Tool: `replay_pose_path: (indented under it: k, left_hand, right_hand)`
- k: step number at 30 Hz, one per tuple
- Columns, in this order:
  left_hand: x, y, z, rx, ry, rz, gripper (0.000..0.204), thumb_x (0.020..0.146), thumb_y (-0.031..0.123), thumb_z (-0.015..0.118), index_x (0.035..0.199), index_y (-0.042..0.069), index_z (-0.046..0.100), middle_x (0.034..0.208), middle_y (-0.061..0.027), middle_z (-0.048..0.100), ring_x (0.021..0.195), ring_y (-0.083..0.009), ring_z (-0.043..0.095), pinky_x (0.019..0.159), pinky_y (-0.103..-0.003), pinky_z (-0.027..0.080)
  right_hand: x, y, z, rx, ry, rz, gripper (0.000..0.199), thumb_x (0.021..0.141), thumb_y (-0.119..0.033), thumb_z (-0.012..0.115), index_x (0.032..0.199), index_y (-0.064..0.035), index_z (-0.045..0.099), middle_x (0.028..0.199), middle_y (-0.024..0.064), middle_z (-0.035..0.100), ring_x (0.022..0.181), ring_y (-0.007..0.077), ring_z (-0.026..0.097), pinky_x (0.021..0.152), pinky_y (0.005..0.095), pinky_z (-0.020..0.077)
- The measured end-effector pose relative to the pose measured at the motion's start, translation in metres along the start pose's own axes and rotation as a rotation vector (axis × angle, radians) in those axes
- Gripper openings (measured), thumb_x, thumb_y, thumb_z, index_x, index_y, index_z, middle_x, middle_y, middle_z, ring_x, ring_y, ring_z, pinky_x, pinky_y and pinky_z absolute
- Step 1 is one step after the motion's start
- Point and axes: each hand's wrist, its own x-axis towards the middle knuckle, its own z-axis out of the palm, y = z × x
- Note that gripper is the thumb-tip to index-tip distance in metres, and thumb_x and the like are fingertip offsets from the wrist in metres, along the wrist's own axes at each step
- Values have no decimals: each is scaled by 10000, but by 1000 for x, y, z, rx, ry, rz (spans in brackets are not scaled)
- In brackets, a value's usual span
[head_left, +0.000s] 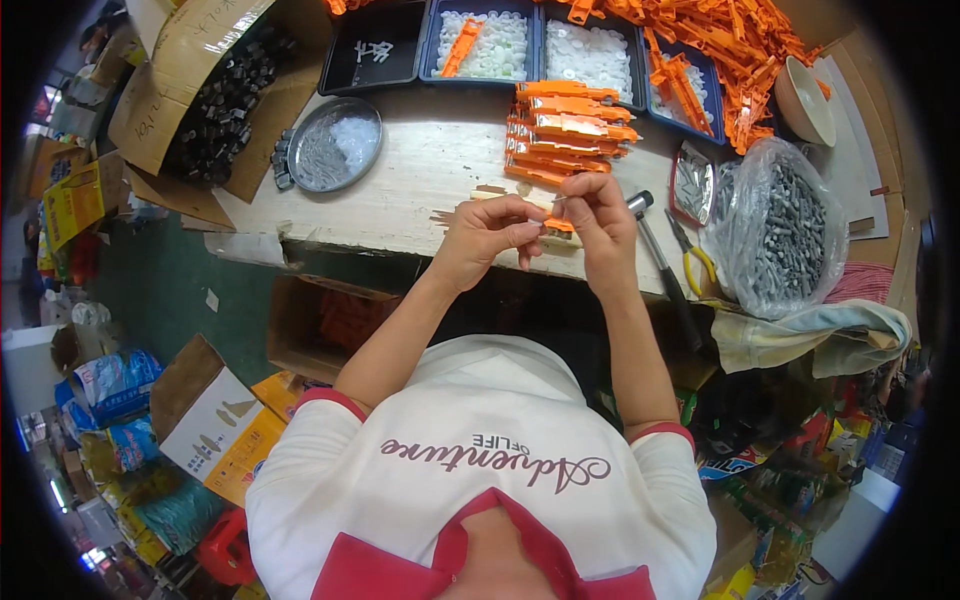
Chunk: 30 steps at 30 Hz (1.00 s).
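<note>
My left hand point(487, 240) is closed in a pinch above the near part of the table; what its fingertips hold, if anything, is too small to make out. Close beside it my right hand point(600, 225) pinches a small, thin, pale piece I cannot name. Between and below the hands an orange plastic part point(560, 226) shows in part, the fingers covering the rest. Just beyond them lies a stack of long orange plastic parts point(568, 125) with metal strips. A hammer point(650, 235) lies to the right of my right hand.
Yellow-handled pliers point(697, 262), a small tray of metal pins point(692, 183) and a bag of grey plugs point(785, 235) sit right. A round metal dish point(337, 145) and a carton of black pieces point(190, 110) stand left. Behind are bins of white caps point(505, 45) and an orange heap point(735, 50).
</note>
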Motion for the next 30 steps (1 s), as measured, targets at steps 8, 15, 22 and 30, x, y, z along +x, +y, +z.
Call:
replay_pose_path:
  k: [8, 15, 22, 30]
  left_hand:
    - [-6, -2, 3, -52, 4, 37, 241, 765, -49, 608, 998, -24, 553, 812, -106, 594, 665, -190, 627, 557, -295, 541]
    - [-5, 0, 6, -92, 47, 12, 406, 728, -59, 642, 1065, 15, 430, 793, -101, 581, 638, -190, 621, 544, -294, 537]
    - [-5, -1, 5, -81, 31, 31, 395, 757, -52, 630, 1076, 20, 411, 785, -89, 564, 639, -174, 626, 528, -266, 541]
    - [-9, -4, 1, -18, 100, 54, 260, 769, -23, 625, 1024, -12, 574, 790, -108, 615, 615, -167, 616, 532, -276, 535]
  right_hand:
    - [-10, 8, 18, 160, 62, 59, 81, 893, -86, 517, 961, -60, 482, 951, 5, 504, 811, 65, 483, 698, 203, 407]
    - [-12, 8, 25, 170, 70, 97, 71, 903, -78, 474, 956, -45, 440, 845, 32, 473, 585, 58, 466, 446, 182, 417]
    - [-15, 14, 23, 97, 42, 80, 55, 908, -71, 456, 952, -42, 439, 859, 28, 473, 595, 60, 470, 446, 171, 395]
    - [-9, 10, 3, 6, 18, -30, 75, 883, -46, 473, 952, -21, 487, 911, 35, 497, 811, 100, 477, 793, 238, 388]
